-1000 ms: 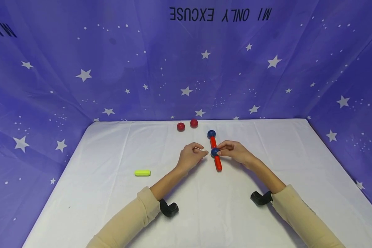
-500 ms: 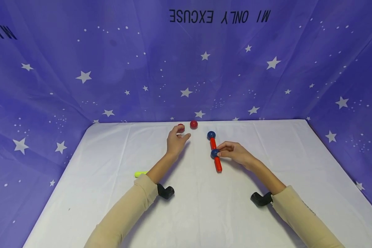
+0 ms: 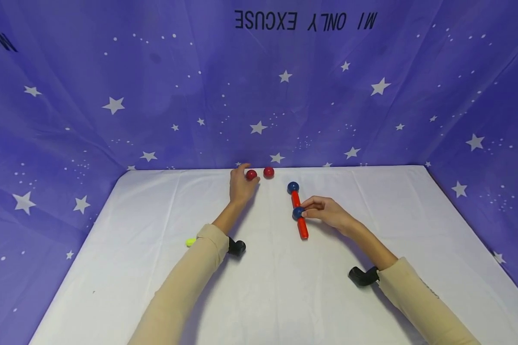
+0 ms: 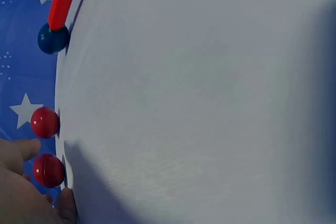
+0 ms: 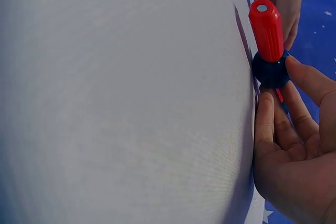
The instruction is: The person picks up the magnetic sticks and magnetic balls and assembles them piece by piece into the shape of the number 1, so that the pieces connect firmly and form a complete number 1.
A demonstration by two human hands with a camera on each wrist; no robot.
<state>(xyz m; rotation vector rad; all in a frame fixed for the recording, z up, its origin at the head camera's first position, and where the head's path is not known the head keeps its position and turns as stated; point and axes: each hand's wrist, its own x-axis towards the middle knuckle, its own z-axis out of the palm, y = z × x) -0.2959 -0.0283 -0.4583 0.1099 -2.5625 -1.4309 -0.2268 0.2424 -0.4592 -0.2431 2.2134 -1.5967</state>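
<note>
With twelve at the far edge of the white table (image 3: 276, 297), a yellow-green stick (image 3: 191, 242) lies at about half past seven from the left red ball (image 3: 251, 175), mostly covered by the left sleeve (image 3: 185, 282), which could nudge it if lowered. The left hand (image 3: 241, 188) is at half past seven of that ball, thumb and forefinger spread around it; whether they touch it I cannot tell. The ball sits close to the far edge, so an off-centre touch might roll it toward the curtain (image 3: 198, 72) or into the right red ball (image 3: 269, 172), just beside it at three o'clock. Further right, the far blue ball (image 3: 293, 187) heads a line: a far red rod (image 3: 295, 198), the near blue ball (image 3: 298, 213), then a near red rod (image 3: 302, 229) pointing between five and six. The right hand (image 3: 330, 213), at three o'clock, pinches the near blue ball; a twist there could probably work a rod loose.
</note>
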